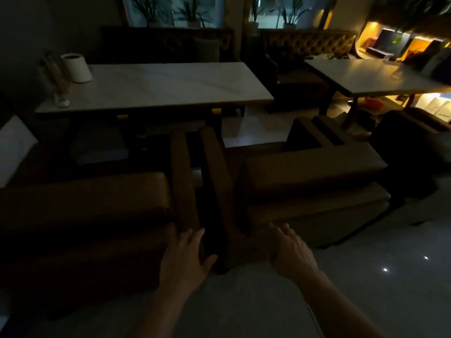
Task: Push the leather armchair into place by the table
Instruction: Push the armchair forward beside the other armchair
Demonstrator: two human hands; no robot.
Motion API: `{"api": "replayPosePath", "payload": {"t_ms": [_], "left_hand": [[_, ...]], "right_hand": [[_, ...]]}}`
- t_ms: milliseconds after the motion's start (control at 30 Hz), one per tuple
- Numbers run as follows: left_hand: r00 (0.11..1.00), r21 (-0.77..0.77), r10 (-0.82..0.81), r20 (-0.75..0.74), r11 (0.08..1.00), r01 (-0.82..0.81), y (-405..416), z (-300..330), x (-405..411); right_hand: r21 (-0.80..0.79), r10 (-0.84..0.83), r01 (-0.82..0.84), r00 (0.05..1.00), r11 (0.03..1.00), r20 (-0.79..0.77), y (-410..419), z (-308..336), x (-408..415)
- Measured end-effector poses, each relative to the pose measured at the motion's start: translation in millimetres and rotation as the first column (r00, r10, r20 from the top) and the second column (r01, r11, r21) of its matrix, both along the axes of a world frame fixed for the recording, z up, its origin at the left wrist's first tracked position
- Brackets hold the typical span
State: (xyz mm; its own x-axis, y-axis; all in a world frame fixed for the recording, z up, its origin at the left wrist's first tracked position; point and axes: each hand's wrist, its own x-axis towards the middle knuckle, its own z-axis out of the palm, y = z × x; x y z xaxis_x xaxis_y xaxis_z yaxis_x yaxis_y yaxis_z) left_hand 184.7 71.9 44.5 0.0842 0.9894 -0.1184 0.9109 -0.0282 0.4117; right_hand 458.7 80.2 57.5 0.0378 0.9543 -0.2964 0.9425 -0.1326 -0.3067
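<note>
Two brown leather armchairs stand side by side, backs toward me, facing a long white marble table (156,84). The right armchair (312,176) sits angled, its left arm close to the left armchair (80,198). My left hand (185,257) lies flat with spread fingers on the rear corner of the left armchair's right arm. My right hand (290,250) presses against the rear left corner of the right armchair, fingers spread. A narrow dark gap runs between the two chairs. The room is dim.
A white cylinder (76,68) and small items stand at the table's left end. A second table (375,74) is at the right, with a dark chair (410,147) before it. Tufted benches line the back wall. Glossy tiled floor (366,276) lies to my right.
</note>
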Motion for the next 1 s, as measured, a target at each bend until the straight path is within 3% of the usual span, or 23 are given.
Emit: {"api": "replayPosePath", "payload": {"t_ms": [367, 600, 767, 1000], "left_hand": [[0.997, 0.004, -0.053, 0.055, 0.999, 0.053, 68.6, -50.2, 139.7], [0.994, 0.027, -0.109, -0.017, 0.994, 0.11, 121.2, -83.9, 204.7], [0.985, 0.016, -0.145, -0.093, 0.989, 0.147, 139.5, -102.9, 227.6], [0.992, 0.017, -0.067, -0.103, 0.997, 0.069, 143.7, -116.4, 245.5]], "right_hand": [[-0.03, 0.023, -0.02, 0.995, 0.999, 0.098, 57.9, -34.1, 120.6], [-0.073, 0.01, 0.0, 0.992, 0.997, 0.128, 114.9, -61.9, 199.1], [-0.08, 0.052, -0.039, 0.986, 0.996, 0.158, 144.1, -84.4, 224.4], [-0.121, 0.164, -0.144, 0.971, 0.982, 0.172, 161.6, -103.8, 231.4]]}}
